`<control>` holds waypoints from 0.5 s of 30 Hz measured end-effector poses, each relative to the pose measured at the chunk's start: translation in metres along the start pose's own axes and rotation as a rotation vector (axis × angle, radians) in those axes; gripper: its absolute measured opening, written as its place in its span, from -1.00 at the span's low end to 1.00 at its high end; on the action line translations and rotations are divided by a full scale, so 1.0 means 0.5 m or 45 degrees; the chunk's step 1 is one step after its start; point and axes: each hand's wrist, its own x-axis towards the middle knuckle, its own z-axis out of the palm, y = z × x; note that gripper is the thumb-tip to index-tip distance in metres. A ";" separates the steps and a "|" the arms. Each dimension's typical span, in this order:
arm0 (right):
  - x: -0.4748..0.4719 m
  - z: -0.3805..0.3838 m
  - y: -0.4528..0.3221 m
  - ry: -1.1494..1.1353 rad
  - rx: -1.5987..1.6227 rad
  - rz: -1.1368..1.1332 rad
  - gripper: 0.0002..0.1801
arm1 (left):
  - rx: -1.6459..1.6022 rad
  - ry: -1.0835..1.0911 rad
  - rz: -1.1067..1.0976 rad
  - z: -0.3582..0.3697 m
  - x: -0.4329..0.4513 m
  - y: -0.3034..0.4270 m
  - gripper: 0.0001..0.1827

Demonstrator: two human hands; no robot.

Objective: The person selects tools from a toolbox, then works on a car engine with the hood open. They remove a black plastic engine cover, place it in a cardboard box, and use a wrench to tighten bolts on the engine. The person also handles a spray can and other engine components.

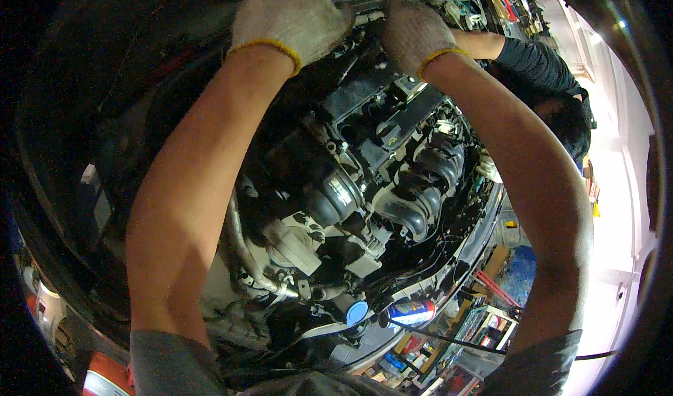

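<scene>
Both my hands wear off-white knit gloves with yellow cuffs and reach over a car engine (363, 148) to the top of the view. My left hand (292, 20) and my right hand (418, 35) are at the far side of the engine bay, near a dark bar or panel edge; what their fingers touch is hidden or blurred. Below them lie the black engine cover, a black ribbed intake manifold (413, 201), a round black housing (339, 198) and a metal pipe (244, 243). A reservoir with a blue cap (357, 313) sits at the near side.
Another person's bare forearm (478, 44) and dark sleeve reach in at the upper right. A spray can (410, 313) lies on the near edge of the bay. Shelving with parts and boxes (473, 338) stands beyond, lower right. The raised hood's dark underside (105, 96) fills the left.
</scene>
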 end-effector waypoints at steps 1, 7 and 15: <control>-0.008 0.001 -0.001 0.097 0.018 -0.092 -0.71 | 0.012 -0.119 -0.079 -0.006 0.004 0.005 -0.45; -0.021 -0.009 0.016 -0.280 -0.333 -0.213 -0.50 | -0.006 -0.152 -0.127 -0.036 -0.018 0.033 -0.51; 0.080 -0.045 -0.019 -0.806 -0.857 -0.274 -0.72 | 0.109 -0.339 -0.013 -0.062 -0.029 0.042 -0.57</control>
